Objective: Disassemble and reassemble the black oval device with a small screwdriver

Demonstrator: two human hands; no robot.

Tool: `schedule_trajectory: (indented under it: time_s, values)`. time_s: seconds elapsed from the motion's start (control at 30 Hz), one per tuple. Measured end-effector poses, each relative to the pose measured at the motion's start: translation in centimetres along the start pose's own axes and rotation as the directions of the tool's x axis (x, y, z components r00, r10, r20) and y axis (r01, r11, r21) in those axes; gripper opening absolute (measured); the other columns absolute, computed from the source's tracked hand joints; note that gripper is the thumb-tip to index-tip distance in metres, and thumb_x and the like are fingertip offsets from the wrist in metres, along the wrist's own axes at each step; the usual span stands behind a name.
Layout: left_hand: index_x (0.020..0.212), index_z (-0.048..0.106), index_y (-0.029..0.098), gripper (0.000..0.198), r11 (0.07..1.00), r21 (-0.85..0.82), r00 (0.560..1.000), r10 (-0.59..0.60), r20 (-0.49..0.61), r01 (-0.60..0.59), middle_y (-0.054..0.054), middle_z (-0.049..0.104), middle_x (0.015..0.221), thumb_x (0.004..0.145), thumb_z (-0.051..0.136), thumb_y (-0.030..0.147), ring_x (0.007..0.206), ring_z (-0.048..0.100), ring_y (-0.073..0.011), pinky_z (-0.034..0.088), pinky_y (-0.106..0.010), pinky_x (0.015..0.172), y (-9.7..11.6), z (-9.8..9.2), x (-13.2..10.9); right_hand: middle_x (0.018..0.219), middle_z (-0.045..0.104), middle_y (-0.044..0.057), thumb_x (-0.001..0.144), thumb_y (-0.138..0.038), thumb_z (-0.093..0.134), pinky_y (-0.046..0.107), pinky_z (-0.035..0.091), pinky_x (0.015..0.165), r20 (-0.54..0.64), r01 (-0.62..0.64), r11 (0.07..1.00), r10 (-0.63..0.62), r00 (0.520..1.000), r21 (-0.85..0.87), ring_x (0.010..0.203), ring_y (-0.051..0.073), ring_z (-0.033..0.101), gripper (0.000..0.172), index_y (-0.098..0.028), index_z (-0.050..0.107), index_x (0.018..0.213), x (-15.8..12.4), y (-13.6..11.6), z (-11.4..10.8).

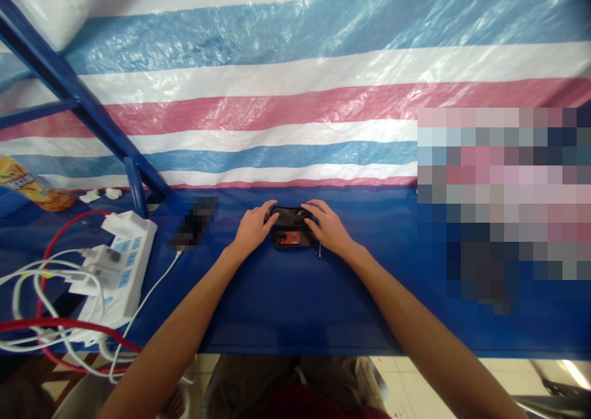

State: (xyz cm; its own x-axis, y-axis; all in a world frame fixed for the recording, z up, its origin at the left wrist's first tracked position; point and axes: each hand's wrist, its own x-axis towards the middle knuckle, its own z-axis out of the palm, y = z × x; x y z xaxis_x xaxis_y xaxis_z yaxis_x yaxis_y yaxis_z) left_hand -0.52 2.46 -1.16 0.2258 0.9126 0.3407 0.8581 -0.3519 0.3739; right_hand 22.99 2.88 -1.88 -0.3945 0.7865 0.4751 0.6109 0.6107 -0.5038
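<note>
A small black casing (290,217) is in the middle of the blue table, in two parts, one behind the other. The near part holds an orange-red board (289,239) that looks like a circuit board. My left hand (255,227) grips the far part at its left end, thumb toward me and fingers behind. At the opposite end, my right hand (327,223) holds the same far part in a similar pinch. Beside my right wrist lie a thin white piece (320,250) and a tiny dark bit, too small to name.
To the left are a white power strip (143,271) with plugged-in chargers, tangled white and red cables, a blurred phone-like object (194,222) on a white cable, crumpled tissues (113,193) and a yellow-orange package (39,185). A blue metal frame (99,123) slants behind. A pixelated area covers the right.
</note>
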Motion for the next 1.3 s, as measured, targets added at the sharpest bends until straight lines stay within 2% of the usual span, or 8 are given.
schedule_trajectory:
  time_s: [0.17,0.33,0.47,0.6,0.83,1.03,1.17,1.3]
  values:
    - [0.112,0.057,0.021,0.03,0.992,0.039,0.987,0.121,-0.101,-0.118,-0.006,0.062,0.101,0.092,0.049,0.042,0.097,0.056,-0.0219,0.041,-0.035,0.088,0.7,-1.4,-0.2,0.127,0.051,0.011,0.09,-0.022,0.044,0.04,0.044,0.103,0.013,-0.011,1.0,0.012,1.0,-0.028,0.118,0.022,0.052,0.035,-0.021,0.056,0.124,0.1,0.0,0.0]
    - [0.088,0.063,0.021,0.033,0.935,-0.04,0.932,0.353,0.083,-0.351,-0.005,0.061,0.097,0.085,0.057,0.053,0.093,0.054,-0.021,0.039,-0.035,0.085,1.3,-2.7,-0.4,0.125,0.053,0.011,0.091,-0.021,0.044,0.04,0.043,0.103,-0.02,0.006,0.999,-0.007,1.0,-0.038,0.117,0.022,0.053,0.033,-0.02,0.058,0.121,0.1,-0.3,-0.1]
    - [0.089,0.066,0.022,0.035,0.927,-0.049,0.904,0.375,0.206,-0.373,-0.005,0.062,0.098,0.08,0.062,0.056,0.092,0.054,-0.0213,0.037,-0.036,0.084,1.1,-2.5,-0.4,0.124,0.054,0.011,0.091,-0.023,0.044,0.043,0.044,0.101,-0.044,-0.008,0.998,0.005,0.999,-0.062,0.117,0.024,0.053,0.032,-0.021,0.059,0.119,0.0,-0.4,-0.2]
    - [0.089,0.067,0.023,0.029,0.92,-0.013,0.894,0.385,0.229,-0.393,-0.004,0.062,0.099,0.08,0.065,0.05,0.094,0.055,-0.0221,0.037,-0.036,0.083,0.8,-2.2,-0.3,0.123,0.056,0.011,0.091,-0.024,0.045,0.042,0.044,0.099,-0.065,-0.01,0.999,0.006,0.998,-0.053,0.116,0.024,0.053,0.031,-0.021,0.06,0.117,0.0,-0.4,-0.2]
    - [0.102,0.064,0.021,0.027,0.933,-0.012,0.933,0.36,0.005,-0.36,-0.008,0.061,0.111,0.088,0.056,0.043,0.103,0.056,-0.0227,0.04,-0.036,0.089,1.4,-2.1,-0.6,0.113,0.062,0.01,0.087,-0.038,0.057,0.041,0.045,0.095,-0.037,0.114,0.994,-0.114,0.993,-0.001,0.106,0.023,0.057,0.034,-0.021,0.061,0.116,0.0,-1.4,-0.8]
    - [0.117,0.057,0.022,0.032,0.935,-0.159,0.946,0.299,-0.124,-0.317,-0.008,0.062,0.117,0.092,0.051,0.041,0.109,0.058,-0.0212,0.045,-0.036,0.096,2.0,-1.0,-0.9,0.11,0.065,0.011,0.09,-0.039,0.054,0.038,0.046,0.092,-0.037,0.153,0.988,-0.153,0.987,0.001,0.102,0.023,0.06,0.038,-0.018,0.059,0.121,0.0,-1.7,-0.9]
    - [0.131,0.05,0.026,0.038,0.911,-0.227,0.937,0.318,-0.144,-0.344,-0.008,0.056,0.125,0.094,0.048,0.034,0.115,0.055,-0.0197,0.044,-0.034,0.101,2.1,-0.7,-1.0,0.107,0.067,0.01,0.092,-0.041,0.049,0.036,0.045,0.091,-0.059,0.133,0.991,-0.133,0.989,-0.007,0.1,0.022,0.06,0.038,-0.018,0.059,0.121,0.1,-1.9,-1.2]
    - [0.128,0.055,0.024,0.034,0.887,-0.234,0.91,0.351,-0.22,-0.398,-0.007,0.061,0.114,0.098,0.039,0.024,0.105,0.059,-0.0157,0.047,-0.03,0.094,1.8,-0.5,-1.0,0.103,0.069,0.01,0.094,-0.044,0.043,0.034,0.046,0.087,-0.052,0.154,0.988,-0.153,0.987,0.014,0.094,0.021,0.062,0.038,-0.018,0.063,0.114,0.1,-2.3,-1.2]
